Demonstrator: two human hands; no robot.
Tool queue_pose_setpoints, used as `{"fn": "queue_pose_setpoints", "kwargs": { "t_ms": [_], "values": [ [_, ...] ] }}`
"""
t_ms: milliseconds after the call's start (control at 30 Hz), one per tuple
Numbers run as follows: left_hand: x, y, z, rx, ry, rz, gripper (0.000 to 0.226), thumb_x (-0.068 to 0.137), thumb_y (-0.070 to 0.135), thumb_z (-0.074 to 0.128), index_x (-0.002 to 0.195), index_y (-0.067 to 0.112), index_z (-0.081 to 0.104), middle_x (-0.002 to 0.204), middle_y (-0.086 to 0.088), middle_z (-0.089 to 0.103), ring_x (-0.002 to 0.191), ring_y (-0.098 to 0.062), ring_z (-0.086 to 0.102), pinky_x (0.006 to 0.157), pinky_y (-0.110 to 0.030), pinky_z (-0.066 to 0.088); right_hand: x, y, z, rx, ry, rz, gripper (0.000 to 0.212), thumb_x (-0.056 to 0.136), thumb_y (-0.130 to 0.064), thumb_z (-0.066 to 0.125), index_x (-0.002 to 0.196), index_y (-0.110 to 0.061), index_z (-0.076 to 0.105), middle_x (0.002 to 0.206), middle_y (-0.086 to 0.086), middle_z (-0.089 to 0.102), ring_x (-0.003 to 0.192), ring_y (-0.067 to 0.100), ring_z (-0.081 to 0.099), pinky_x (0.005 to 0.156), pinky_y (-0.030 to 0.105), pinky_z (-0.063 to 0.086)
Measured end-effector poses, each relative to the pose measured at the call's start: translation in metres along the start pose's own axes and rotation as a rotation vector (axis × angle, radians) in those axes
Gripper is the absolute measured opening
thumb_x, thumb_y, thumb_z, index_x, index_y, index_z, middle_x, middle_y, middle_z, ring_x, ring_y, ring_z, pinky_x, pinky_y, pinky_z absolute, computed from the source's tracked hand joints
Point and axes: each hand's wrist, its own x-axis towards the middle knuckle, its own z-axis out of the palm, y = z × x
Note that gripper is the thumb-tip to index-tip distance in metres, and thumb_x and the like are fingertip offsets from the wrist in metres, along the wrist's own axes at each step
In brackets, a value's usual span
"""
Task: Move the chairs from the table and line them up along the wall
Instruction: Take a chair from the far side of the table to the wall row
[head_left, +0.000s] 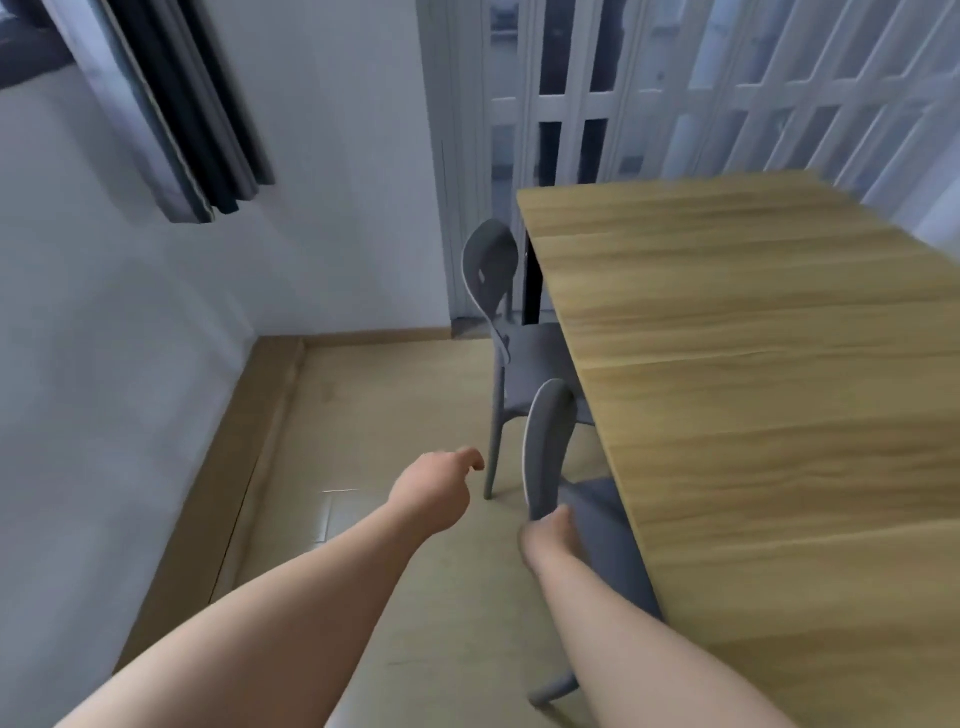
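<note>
Two grey chairs stand tucked along the left edge of the wooden table (769, 364), and in the head view the near chair (550, 447) is the one that matters: its backrest rises at about 1 o'clock from the right hand (545, 530), which touches the lower edge of that backrest, fingers apparently curled on it, though blur keeps me from telling how firm the hold is. The left hand (434, 491) hangs free at 9 o'clock of the backrest, loosely curled and holding nothing, apart from the chair. The backrest stands upright, its long axis running up toward 12 o'clock, the seat pushed under the tabletop toward 3 o'clock. The far chair (493, 291) sits at 12 o'clock beyond it, likewise against the table. The wall (130, 364) lies at 9 to 10 o'clock across bare floor (395, 415); nothing seems to block that way. A dark curtain (171, 114) hangs at 11 o'clock. I judge the near chair must come out toward 9 o'clock, clear of the table edge.
</note>
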Motion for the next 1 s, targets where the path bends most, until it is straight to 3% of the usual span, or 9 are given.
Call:
{"fn": "queue_pose_setpoints", "kwargs": {
  "t_ms": [100,200,300,367,500,567,667,800,1000],
  "values": [
    [0.024,0.013,0.006,0.153,-0.066,0.205,0.064,0.085,-0.008,0.031,0.139,0.024,0.04,0.146,-0.002,0.044,0.138,-0.024,0.034,0.105,-0.036,0.04,0.013,0.012,0.01,0.044,-0.013,0.063,0.046,0.094,-0.025,0.033,0.14,-0.021,0.039,0.141,0.006,0.048,0.129,0.03,0.047,0.107,0.041,0.039],
    [0.053,0.017,0.018,0.267,-0.112,0.351,0.057,0.087,-0.007,0.034,0.138,0.018,0.041,0.149,0.0,0.037,0.146,-0.021,0.018,0.114,-0.034,0.032,0.014,0.009,0.011,0.043,0.042,0.024,0.041,0.091,-0.017,0.036,0.129,-0.024,0.05,0.129,0.001,0.059,0.118,0.028,0.056,0.096,0.035,0.045],
    [0.071,0.018,0.028,0.336,-0.028,0.477,0.055,0.09,0.0,0.041,0.142,0.016,0.033,0.156,-0.003,0.024,0.15,-0.023,0.007,0.121,-0.034,0.018,0.011,0.005,0.007,0.048,0.08,0.023,0.038,0.086,-0.016,0.039,0.121,-0.024,0.053,0.117,0.001,0.066,0.103,0.029,0.061,0.087,0.034,0.047],
    [0.083,0.017,0.033,0.475,0.014,0.678,0.061,0.089,0.002,0.045,0.146,0.021,0.032,0.16,-0.005,0.016,0.151,-0.028,0.002,0.122,-0.04,0.007,0.012,0.003,0.007,0.053,0.118,0.049,0.035,0.085,-0.017,0.041,0.116,-0.023,0.056,0.109,0.003,0.068,0.087,0.028,0.055,0.08,0.033,0.043],
    [0.105,0.023,0.037,0.837,-0.081,0.891,0.051,0.092,0.007,0.044,0.139,0.026,0.041,0.149,-0.001,0.037,0.149,-0.03,0.009,0.122,-0.046,-0.007,0.011,0.001,0.01,0.05,0.156,0.06,0.026,0.085,-0.017,0.042,0.105,-0.018,0.058,0.094,0.004,0.064,0.079,0.027,0.049,0.072,0.032,0.04],
    [0.111,0.035,0.04,0.975,-0.101,0.917,0.045,0.093,0.011,0.046,0.135,0.026,0.046,0.141,-0.002,0.045,0.141,-0.031,0.027,0.121,-0.048,-0.004,0.01,0.001,0.013,0.06,0.168,0.068,0.018,0.085,-0.017,0.042,0.096,-0.016,0.056,0.087,0.002,0.058,0.078,0.026,0.05,0.068,0.03,0.038],
    [0.114,0.048,0.044,1.134,-0.121,0.998,0.038,0.094,0.016,0.047,0.13,0.024,0.049,0.133,-0.005,0.047,0.126,-0.029,0.045,0.117,-0.045,0.017,0.006,0.002,0.013,0.051,0.18,0.076,0.018,0.087,-0.014,0.04,0.097,-0.016,0.055,0.087,0.001,0.055,0.077,0.025,0.05,0.06,0.029,0.035],
    [0.115,0.05,0.045,1.167,-0.135,1.068,0.036,0.094,0.013,0.047,0.13,0.021,0.05,0.131,-0.007,0.046,0.117,-0.029,0.052,0.104,-0.037,0.033,0.004,0.003,0.013,-0.08,0.235,0.036,0.027,0.089,-0.009,0.04,0.111,-0.012,0.056,0.087,0.005,0.055,0.076,0.024,0.048,0.059,0.03,0.033],
    [0.11,0.047,0.045,1.191,-0.149,1.096,0.036,0.094,0.009,0.047,0.128,0.017,0.052,0.13,-0.006,0.047,0.113,-0.028,0.057,0.1,-0.034,0.037,-0.004,0.003,0.01,-0.173,0.179,0.005,0.026,0.092,-0.007,0.04,0.112,-0.007,0.057,0.096,0.011,0.059,0.079,0.025,0.045,0.065,0.03,0.035]
  ]
}}
